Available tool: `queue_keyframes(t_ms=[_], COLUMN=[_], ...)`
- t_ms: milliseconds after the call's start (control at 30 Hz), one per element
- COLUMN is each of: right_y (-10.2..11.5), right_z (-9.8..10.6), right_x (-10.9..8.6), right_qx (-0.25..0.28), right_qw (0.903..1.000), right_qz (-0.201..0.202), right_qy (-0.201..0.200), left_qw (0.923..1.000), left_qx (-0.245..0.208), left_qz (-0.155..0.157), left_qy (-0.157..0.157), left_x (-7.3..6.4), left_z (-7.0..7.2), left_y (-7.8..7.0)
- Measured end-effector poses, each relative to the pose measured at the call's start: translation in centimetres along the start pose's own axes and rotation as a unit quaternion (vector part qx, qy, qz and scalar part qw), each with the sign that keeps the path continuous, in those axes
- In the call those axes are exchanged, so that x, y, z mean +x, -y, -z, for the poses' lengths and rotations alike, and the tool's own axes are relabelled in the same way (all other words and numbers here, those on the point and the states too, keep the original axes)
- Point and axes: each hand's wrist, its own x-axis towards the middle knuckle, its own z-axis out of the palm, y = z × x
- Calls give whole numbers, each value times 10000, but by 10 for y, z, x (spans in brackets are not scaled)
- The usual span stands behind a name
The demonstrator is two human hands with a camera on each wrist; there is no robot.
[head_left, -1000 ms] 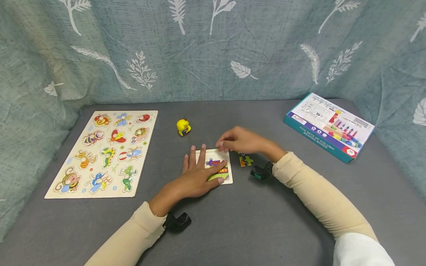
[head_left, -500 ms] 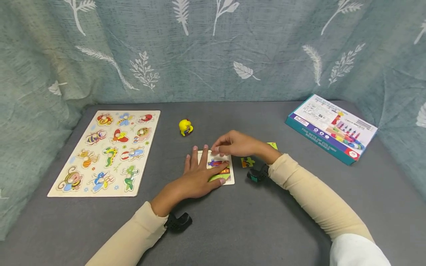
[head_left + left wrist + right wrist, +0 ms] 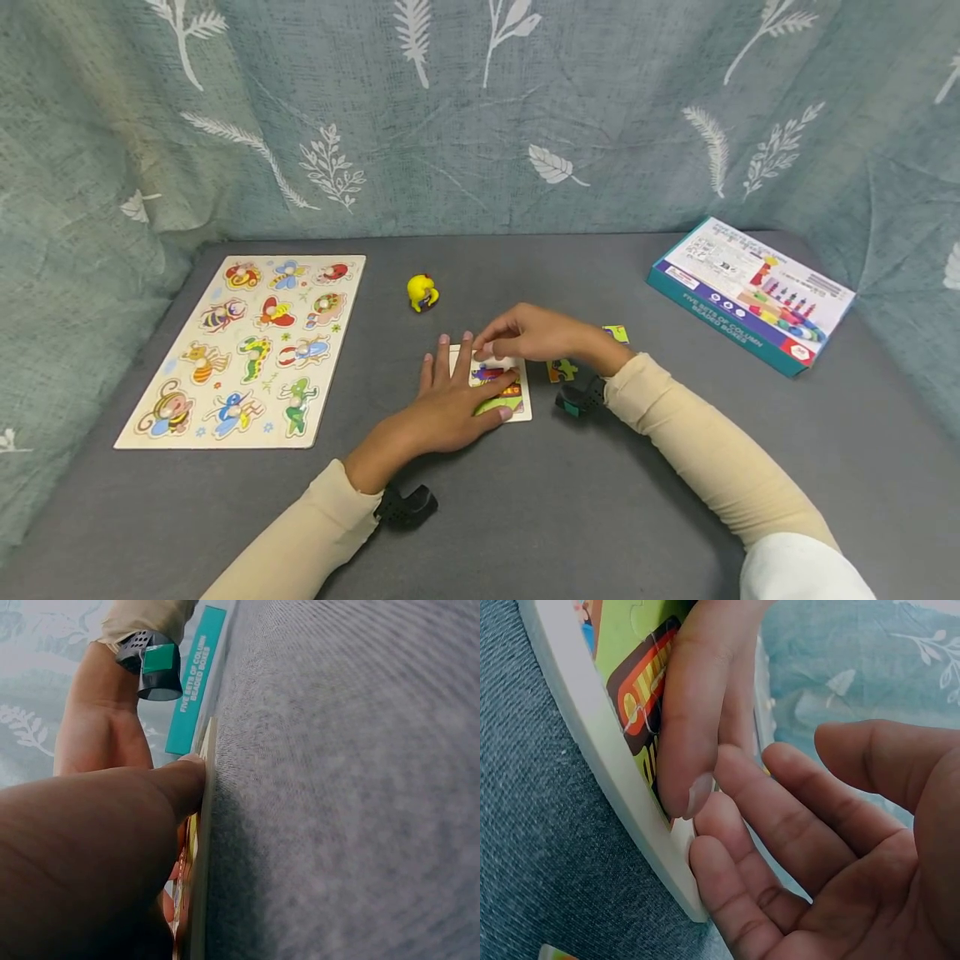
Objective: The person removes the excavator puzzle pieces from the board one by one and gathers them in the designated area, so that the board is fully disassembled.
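Note:
My left hand [image 3: 442, 412] lies with spread fingers on a small pale-rimmed jigsaw board [image 3: 526, 402], which has a colourful, partly filled picture. In the left wrist view, its thumb presses on the board's edge [image 3: 201, 900]. At the board's far edge is my right hand [image 3: 536, 337]. The right wrist view shows its fingertips [image 3: 709, 859] touching the board's rim [image 3: 622, 802], beside a left finger [image 3: 694, 727], with the thumb apart. No piece shows in its fingers. A loose puzzle piece [image 3: 562, 371] lies right of the board. Another green-yellow piece [image 3: 617, 333] is partly hidden by my right wrist.
A large insect puzzle board [image 3: 243, 408] lies at the left. Behind the small board stands a yellow toy figure [image 3: 422, 293]. A teal-and-white beaded-column box [image 3: 753, 296] lies at the back right, before a leaf-patterned curtain [image 3: 450, 167].
My right hand has shifted slightly left along the board's far edge, uncovering the green-yellow piece by the wrist. The left hand stays on the board. The head view has shifted slightly.

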Motion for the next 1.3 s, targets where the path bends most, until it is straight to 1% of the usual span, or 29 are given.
queue_keyframes(t_ms=[233,467,733,900,1000,1133,1300], right_y=[-1,0,-2,-3,-2,-2,-1], right_z=[0,-1,-3,-4,-5,-6,-7], right_x=[-1,0,3,4,4,4,4], right_qx=[54,-3,20,74,109,164,326], right_qw=[9999,9998,9999,9998,9997,9995,9991], right_qz=[86,164,131,155,189,276,258], right_qy=[104,98,-30,-78,-72,-53,-61], left_qw=[9999,10000,10000,9999,10000,10000,9999], left_qx=[-75,50,69,-6,-33,56,125], left_qz=[-61,-18,51,66,40,17,7], left_qy=[-32,-4,23,82,53,-4,-29], left_x=[-1,-1,1,1,0,-1,0], left_z=[0,0,0,1,1,1,0], left_y=[0,-1,-1,-2,-2,-1,-1])
